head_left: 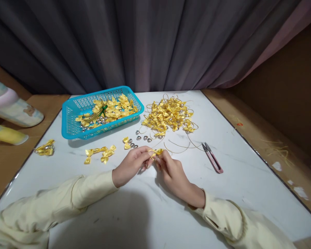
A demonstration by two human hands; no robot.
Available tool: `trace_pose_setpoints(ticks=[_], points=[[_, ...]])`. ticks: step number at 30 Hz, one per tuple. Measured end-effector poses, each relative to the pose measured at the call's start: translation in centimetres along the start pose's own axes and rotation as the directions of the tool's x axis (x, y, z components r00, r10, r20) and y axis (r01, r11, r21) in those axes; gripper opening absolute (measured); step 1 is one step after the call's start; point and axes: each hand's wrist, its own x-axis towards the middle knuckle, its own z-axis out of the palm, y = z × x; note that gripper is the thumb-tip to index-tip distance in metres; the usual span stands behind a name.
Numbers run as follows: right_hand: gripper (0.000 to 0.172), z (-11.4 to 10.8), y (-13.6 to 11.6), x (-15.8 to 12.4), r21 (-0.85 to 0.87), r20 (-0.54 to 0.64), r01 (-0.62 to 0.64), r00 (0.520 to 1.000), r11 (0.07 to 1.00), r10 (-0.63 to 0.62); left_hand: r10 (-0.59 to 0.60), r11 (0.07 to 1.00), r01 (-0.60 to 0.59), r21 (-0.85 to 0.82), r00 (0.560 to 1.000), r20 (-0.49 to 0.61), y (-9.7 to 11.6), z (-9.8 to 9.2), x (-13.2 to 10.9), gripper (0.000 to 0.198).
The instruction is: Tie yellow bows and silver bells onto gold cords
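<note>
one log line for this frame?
left hand: pinching yellow bow | right hand: pinching yellow bow | snips: on table, right of hands | blue basket: holds bows

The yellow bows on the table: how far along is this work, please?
Likely done: the pile of bows with gold cord loops. In hand: the left hand and right hand pinch one bow together. Seemingly left: loose bows and silver hearts beside the hands, and many more in the blue basket.
</note>
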Motion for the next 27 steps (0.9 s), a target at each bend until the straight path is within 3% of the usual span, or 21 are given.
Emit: trace_pose_setpoints(ticks=[5,14,21,27], points=[[0.015,0.2,-0.2,0.0,-0.034,-0.023,-0.004,1.000,0.999,0.004,0.016,0.993,-0.019,0.115,1.000,0.022,0.0,0.0,-0.1,0.028],[0.009,0.1,-0.1,-0.4,-0.055,0.005,-0.075,0.997,0.996,0.076,0.202,0.915,-0.184,0.359,0.979,-0.012,-0.2,-0.7,0.1,0.024],[0.014,-0.1,0.0,-0.6,-0.156,0.041,0.059,0.998,0.986,-0.054,0.254,0.878,-0.241,0.414,0.967,0.025,-0.5,-0.8,0.1,0.023],[0.013,0.6,0.9,-1.2,-0.281,0.062,0.178,0.984,0.943,-0.167,0.334,0.788,-0.289,0.543,0.942,0.018,-0.5,-0.9,0.2,0.019]])
